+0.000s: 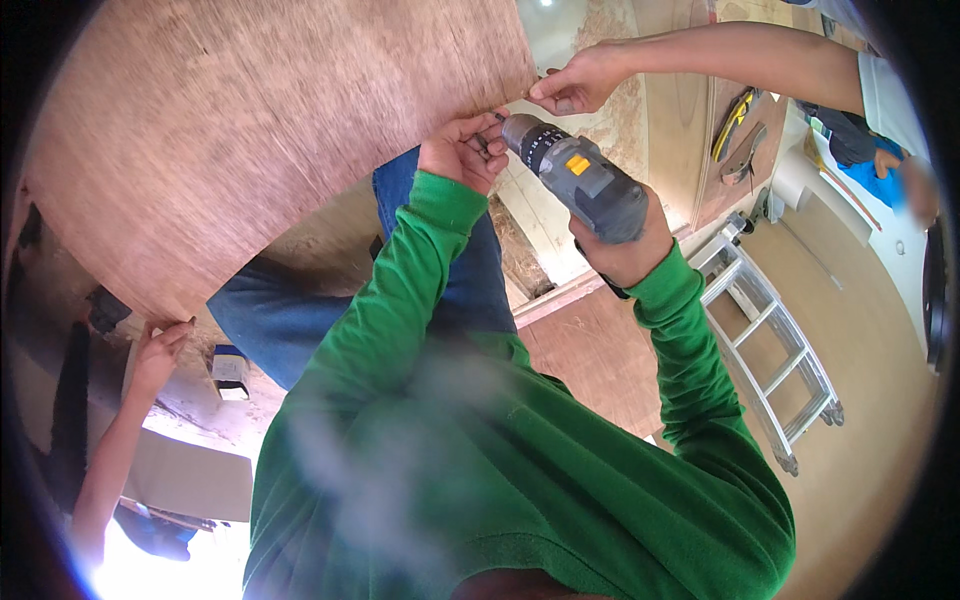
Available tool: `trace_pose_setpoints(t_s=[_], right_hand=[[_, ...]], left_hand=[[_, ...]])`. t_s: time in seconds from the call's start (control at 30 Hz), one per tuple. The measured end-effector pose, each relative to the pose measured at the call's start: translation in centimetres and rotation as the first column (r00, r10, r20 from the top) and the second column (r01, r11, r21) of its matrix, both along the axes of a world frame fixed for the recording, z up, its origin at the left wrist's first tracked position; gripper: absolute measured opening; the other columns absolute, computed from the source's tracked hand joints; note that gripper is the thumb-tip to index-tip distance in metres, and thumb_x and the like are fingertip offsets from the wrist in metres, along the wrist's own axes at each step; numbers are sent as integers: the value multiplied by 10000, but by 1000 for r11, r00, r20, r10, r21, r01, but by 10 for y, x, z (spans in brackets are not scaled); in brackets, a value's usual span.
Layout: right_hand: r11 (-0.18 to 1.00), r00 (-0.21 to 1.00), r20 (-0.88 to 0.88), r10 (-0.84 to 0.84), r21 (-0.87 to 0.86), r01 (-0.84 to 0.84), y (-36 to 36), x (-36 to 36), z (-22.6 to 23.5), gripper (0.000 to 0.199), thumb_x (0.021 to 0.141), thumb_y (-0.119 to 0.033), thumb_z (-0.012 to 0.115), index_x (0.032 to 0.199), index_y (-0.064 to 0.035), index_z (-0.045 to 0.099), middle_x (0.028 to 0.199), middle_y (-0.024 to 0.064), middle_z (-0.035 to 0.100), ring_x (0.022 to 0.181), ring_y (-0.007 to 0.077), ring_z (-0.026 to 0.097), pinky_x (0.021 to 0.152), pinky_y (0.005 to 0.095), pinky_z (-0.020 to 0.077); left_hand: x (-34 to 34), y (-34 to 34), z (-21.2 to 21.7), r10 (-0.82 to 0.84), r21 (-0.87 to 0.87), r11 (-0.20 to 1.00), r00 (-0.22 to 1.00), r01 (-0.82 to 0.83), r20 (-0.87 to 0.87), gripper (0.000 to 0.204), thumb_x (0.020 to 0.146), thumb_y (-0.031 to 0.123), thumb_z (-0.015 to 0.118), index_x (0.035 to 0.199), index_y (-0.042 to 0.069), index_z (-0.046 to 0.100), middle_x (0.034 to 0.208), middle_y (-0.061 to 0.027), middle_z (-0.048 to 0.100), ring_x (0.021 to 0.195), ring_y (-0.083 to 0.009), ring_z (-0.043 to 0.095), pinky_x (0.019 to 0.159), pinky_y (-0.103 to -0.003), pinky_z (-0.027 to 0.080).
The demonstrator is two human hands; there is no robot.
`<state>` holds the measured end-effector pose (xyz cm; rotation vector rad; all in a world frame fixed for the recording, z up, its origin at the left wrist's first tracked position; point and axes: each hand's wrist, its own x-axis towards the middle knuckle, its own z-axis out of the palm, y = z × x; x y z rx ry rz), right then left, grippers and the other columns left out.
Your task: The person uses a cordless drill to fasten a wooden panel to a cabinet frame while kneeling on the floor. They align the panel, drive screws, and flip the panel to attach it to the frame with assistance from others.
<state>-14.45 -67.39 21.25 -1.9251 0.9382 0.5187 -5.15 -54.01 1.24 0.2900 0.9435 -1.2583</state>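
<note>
My right hand (640, 245) is wrapped round a grey and black cordless drill (585, 175) with a yellow switch on top. Its chuck points up and left at the edge of a large reddish-brown plywood sheet (290, 120). Right by the drill's tip is my left hand (465, 150), fingers bent and pinched at the sheet's edge. Something small and dark shows between those fingers, too small to name. Another person's hand (585, 85) grips the sheet's corner from the right, and a further hand (155, 355) holds its lower left corner.
An aluminium ladder (765, 340) lies on the floor at the right. Yellow and black tools (735, 125) rest on a wooden board beyond the drill. A small dark blue and white box (230, 370) stands at lower left. Another person (890, 175) is at the far right.
</note>
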Motion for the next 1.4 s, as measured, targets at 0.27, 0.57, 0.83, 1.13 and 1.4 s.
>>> trace_pose_setpoints(t_s=[0.27, 0.57, 0.83, 1.13, 1.4], right_hand=[[1000, 998, -55, 9, -5, -9, -8, 3, -3, 477, 772, -111, 809, 1214, -3, 665, 971, 149, 760, 874, 223, 746, 822, 344, 580], [998, 995, -76, 63, -20, -65, -4, 6, 4, 469, 774, -100, 802, 1211, 1, 663, 990, 160, 760, 921, 243, 759, 843, 346, 576], [996, 997, -43, 65, -58, -68, -4, 0, 7, 488, 763, -103, 817, 1213, 11, 664, 1000, 156, 762, 938, 232, 758, 848, 348, 576], [999, 997, -53, 48, -23, -49, -7, 6, 1, 452, 773, -98, 804, 1190, 13, 671, 982, 155, 757, 914, 225, 753, 847, 343, 577], [993, 992, -78, 102, -52, -106, -12, 17, 0, 440, 776, -96, 795, 1184, 14, 671, 974, 149, 756, 910, 226, 750, 845, 331, 576]], left_hand=[[7, 3, 5, -111, 146, 985, 987, 94, 118, 249, 983, 202, 612, 1073, -22, 674, 908, -87, 669, 722, -205, 540, 627, -339, 452], [-4, -4, 0, -51, -95, 993, 987, 66, 152, 268, 1077, 216, 586, 1118, -30, 685, 856, -29, 619, 682, -106, 479, 582, -273, 393], [-2, -5, 0, -23, -98, 995, 992, 35, 121, 262, 1073, 190, 574, 1140, -37, 687, 809, -11, 591, 669, -104, 470, 585, -272, 391], [1, -7, 3, -15, -71, 997, 993, 24, 121, 243, 1047, 204, 609, 1079, -23, 693, 816, -33, 609, 658, -116, 488, 576, -278, 394], [7, 13, 14, -177, 275, 953, 968, 124, 176, 315, 975, 269, 725, 1023, -40, 687, 880, -163, 716, 590, -146, 514, 523, -268, 398]])
